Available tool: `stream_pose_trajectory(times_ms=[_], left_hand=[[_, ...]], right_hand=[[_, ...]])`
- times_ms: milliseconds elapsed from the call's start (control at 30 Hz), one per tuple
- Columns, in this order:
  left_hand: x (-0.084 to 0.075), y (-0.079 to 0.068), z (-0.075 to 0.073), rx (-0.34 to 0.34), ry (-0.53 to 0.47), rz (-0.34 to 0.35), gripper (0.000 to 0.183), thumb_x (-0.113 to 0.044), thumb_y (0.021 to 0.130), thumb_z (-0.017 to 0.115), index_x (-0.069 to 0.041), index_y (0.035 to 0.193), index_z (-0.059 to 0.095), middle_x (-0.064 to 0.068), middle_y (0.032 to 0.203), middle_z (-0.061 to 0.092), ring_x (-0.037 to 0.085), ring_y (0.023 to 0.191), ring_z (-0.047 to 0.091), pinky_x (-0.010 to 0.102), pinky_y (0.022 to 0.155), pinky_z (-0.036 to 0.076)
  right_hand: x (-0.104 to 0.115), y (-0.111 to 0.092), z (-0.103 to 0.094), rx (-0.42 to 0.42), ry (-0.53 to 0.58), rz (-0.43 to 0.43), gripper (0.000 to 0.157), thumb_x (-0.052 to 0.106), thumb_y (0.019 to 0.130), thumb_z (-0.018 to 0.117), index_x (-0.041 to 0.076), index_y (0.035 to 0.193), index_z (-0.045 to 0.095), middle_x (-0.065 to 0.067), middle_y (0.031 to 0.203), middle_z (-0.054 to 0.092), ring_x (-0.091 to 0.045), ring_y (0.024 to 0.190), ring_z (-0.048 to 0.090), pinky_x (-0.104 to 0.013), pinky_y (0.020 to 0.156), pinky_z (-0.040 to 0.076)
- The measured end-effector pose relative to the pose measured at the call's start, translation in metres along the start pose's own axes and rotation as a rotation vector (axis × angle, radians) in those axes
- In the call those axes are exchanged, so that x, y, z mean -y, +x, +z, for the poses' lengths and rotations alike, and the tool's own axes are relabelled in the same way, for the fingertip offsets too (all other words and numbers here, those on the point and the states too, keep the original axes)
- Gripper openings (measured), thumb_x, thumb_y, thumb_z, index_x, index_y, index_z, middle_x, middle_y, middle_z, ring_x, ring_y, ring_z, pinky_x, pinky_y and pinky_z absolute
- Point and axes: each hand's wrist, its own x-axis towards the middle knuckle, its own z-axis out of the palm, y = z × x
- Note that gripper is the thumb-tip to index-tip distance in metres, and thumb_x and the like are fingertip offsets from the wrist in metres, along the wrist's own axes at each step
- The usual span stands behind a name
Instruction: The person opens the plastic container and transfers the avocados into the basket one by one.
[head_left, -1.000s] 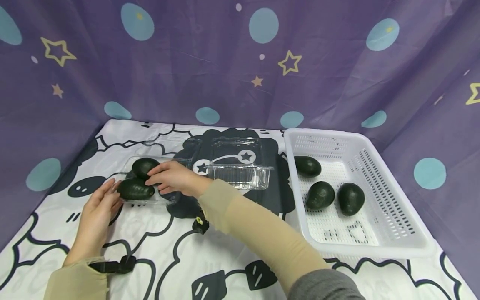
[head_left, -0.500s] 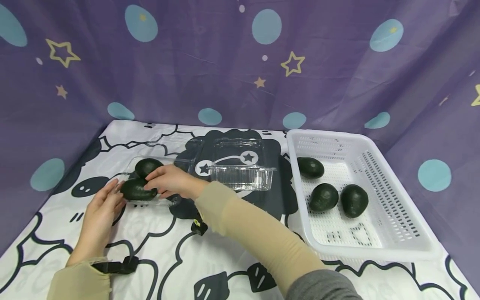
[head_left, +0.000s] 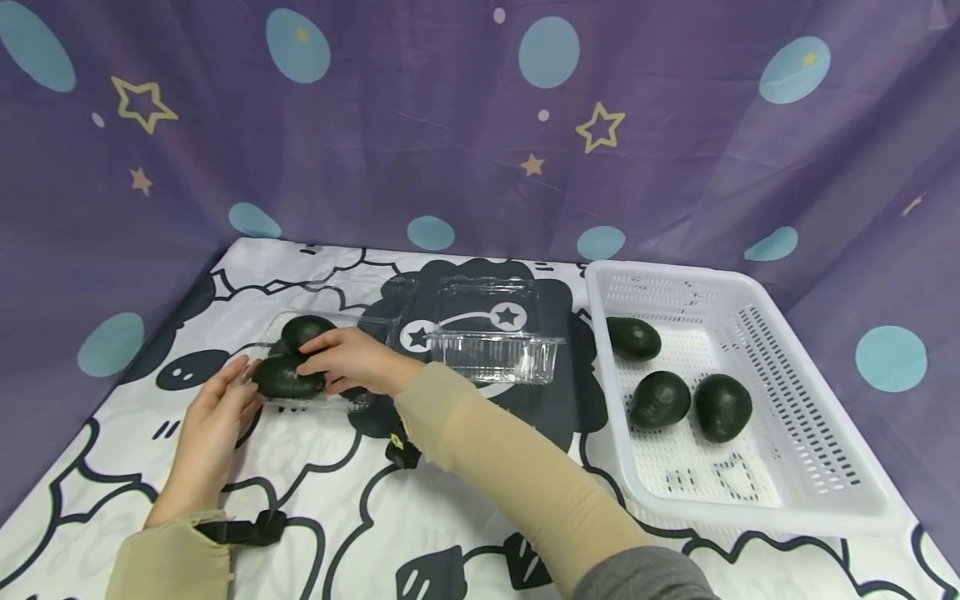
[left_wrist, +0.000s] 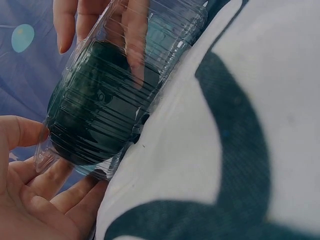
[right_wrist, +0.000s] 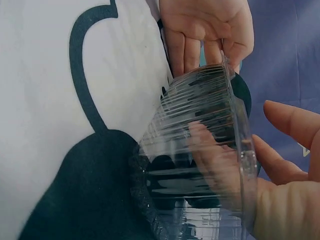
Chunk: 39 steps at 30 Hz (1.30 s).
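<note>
A clear plastic clamshell container [head_left: 341, 403] lies on the cloth at the left, lid folded back behind it. Two dark green avocados are inside: a far avocado [head_left: 306, 332] and a near avocado [head_left: 287, 379]. My left hand [head_left: 213, 421] grips the container's left end, thumb on the rim and fingers beneath, as the left wrist view shows. My right hand [head_left: 360, 362] reaches inside and holds the right end of the near avocado, fingers over its top and thumb lower down. Through the ribbed wall [right_wrist: 200, 165], the right wrist view shows the thumb inside.
A second clear clamshell [head_left: 495, 358] stands with its lid up behind my right forearm. At the right is a white perforated basket [head_left: 817, 417] holding three avocados [head_left: 722, 407]. A purple curtain [head_left: 450, 150] hangs along the table's back edge.
The head view has shifted, so everything appears slightly farther right. My right fingers have come down from between the avocados onto the near one. My left hand keeps its grip on the container.
</note>
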Motion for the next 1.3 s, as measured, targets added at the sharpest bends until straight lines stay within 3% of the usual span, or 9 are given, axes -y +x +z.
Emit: stream_pose_trajectory(times_ms=[100, 300, 467, 700, 867, 1300], left_hand=[[0.0, 0.0, 0.0, -0.002, 0.016, 0.004, 0.058, -0.03, 0.104, 0.039, -0.018, 0.158, 0.023, 0.006, 0.164, 0.026, 0.018, 0.149, 0.03, 0.019, 0.113, 0.04], [0.0, 0.0, 0.0, -0.001, 0.002, 0.005, 0.058, -0.029, 0.104, 0.04, -0.018, 0.158, 0.023, 0.007, 0.163, 0.026, 0.018, 0.148, 0.031, 0.016, 0.111, 0.041], [0.0, -0.001, 0.0, 0.004, 0.018, 0.005, 0.058, -0.029, 0.105, 0.039, -0.017, 0.159, 0.022, 0.006, 0.164, 0.026, 0.018, 0.149, 0.03, 0.018, 0.112, 0.04], [-0.001, -0.001, -0.001, 0.003, 0.038, 0.004, 0.058, -0.031, 0.105, 0.038, -0.018, 0.159, 0.021, 0.006, 0.164, 0.025, 0.019, 0.149, 0.03, 0.023, 0.115, 0.039], [0.0, -0.002, 0.001, 0.016, 0.038, 0.018, 0.058, -0.032, 0.105, 0.037, -0.017, 0.159, 0.02, 0.008, 0.164, 0.025, 0.021, 0.149, 0.03, 0.024, 0.116, 0.039], [0.0, -0.002, -0.001, 0.015, 0.035, 0.031, 0.058, -0.032, 0.105, 0.038, -0.018, 0.159, 0.021, 0.009, 0.164, 0.025, 0.02, 0.149, 0.029, 0.021, 0.113, 0.04]], right_hand=[[0.0, -0.001, -0.001, 0.009, -0.006, -0.009, 0.042, 0.008, 0.093, 0.068, 0.007, 0.134, 0.061, -0.011, 0.127, 0.063, -0.03, 0.115, 0.063, -0.04, 0.091, 0.06], [-0.003, 0.0, 0.0, 0.023, -0.033, -0.022, 0.05, 0.005, 0.09, 0.071, 0.009, 0.138, 0.058, -0.007, 0.11, 0.066, -0.015, 0.086, 0.065, -0.039, 0.089, 0.06], [-0.004, 0.003, 0.004, 0.023, -0.063, 0.004, 0.054, 0.002, 0.086, 0.075, 0.011, 0.137, 0.06, -0.008, 0.106, 0.068, -0.016, 0.078, 0.066, -0.035, 0.08, 0.062], [-0.003, 0.006, 0.01, 0.005, -0.133, 0.022, 0.057, 0.008, 0.086, 0.077, 0.018, 0.139, 0.058, -0.008, 0.123, 0.063, -0.022, 0.081, 0.068, -0.035, 0.076, 0.062], [-0.006, 0.007, 0.015, -0.007, -0.154, 0.01, 0.061, 0.013, 0.087, 0.076, 0.022, 0.143, 0.054, -0.001, 0.148, 0.048, -0.016, 0.101, 0.066, -0.031, 0.077, 0.061], [-0.008, 0.012, 0.023, -0.024, -0.144, 0.02, 0.064, 0.013, 0.086, 0.078, 0.025, 0.144, 0.053, 0.002, 0.152, 0.042, -0.016, 0.118, 0.058, -0.032, 0.082, 0.061]])
